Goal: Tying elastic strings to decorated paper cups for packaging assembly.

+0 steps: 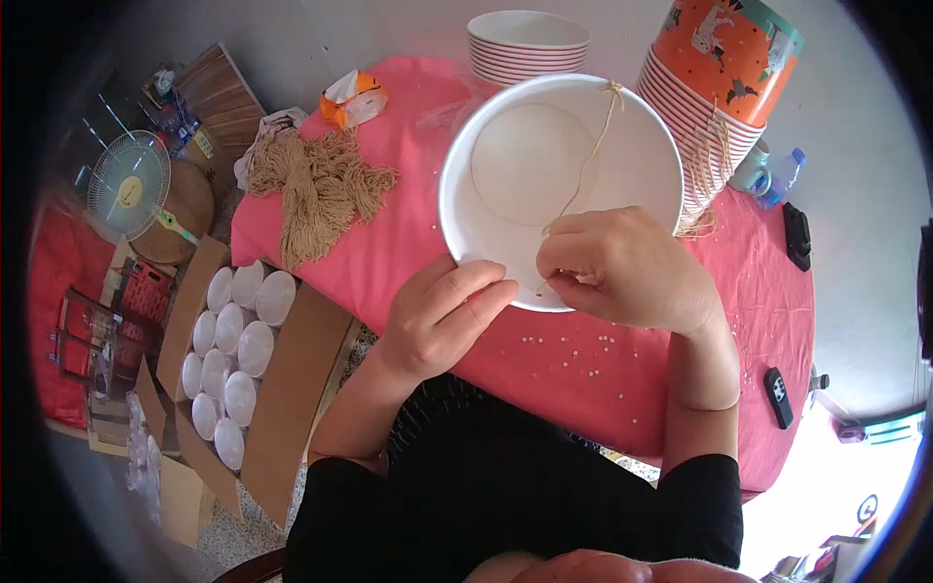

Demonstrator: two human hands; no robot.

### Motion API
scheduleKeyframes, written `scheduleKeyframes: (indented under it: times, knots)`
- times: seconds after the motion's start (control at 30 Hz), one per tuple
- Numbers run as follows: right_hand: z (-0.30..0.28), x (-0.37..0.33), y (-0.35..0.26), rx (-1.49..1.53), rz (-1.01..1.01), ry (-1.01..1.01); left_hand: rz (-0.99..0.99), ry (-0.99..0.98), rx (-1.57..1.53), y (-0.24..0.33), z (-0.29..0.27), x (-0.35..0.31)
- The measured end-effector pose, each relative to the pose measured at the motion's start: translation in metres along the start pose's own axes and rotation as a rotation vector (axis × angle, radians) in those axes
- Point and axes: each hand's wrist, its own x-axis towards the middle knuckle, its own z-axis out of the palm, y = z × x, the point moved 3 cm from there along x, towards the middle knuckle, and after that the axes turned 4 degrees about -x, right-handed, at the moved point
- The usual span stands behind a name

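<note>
A white paper bucket is tilted toward me over the table, its inside showing. A thin tan cord is knotted at its far rim and runs down across the opening. My left hand grips the near left part of the rim between thumb and fingers. At the near rim, my right hand pinches the cord's loose end, a short tip poking out below the fingers. The rim's near right part is hidden behind the right hand.
A pink cloth covers the table, scattered with small white dots. Around it are a tan cord bundle, stacked white bowls, stacked orange buckets, a tissue pack and a remote. A carton of plastic cups stands at left.
</note>
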Motion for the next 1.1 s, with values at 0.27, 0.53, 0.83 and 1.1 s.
scheduleKeyframes:
  times: [0.27, 0.53, 0.83, 1.1]
  knots:
    - [-0.0007, 0.0012, 0.0000, 0.022, -0.023, -0.021, -0.014, 0.002, 0.002, -0.0003, -0.0013, -0.0004]
    - [-0.0041, -0.0007, -0.0003, 0.035, -0.024, -0.040, -0.009, 0.004, -0.014, -0.0011, 0.0002, -0.0011]
    - [-0.0042, 0.0006, -0.0013, 0.072, -0.019, -0.073, -0.012, 0.007, -0.020, -0.0013, -0.0003, -0.0023]
    - [-0.0026, 0.0005, 0.0000, 0.091, -0.029, -0.060, -0.017, 0.007, -0.017, -0.0016, -0.0004, -0.0006]
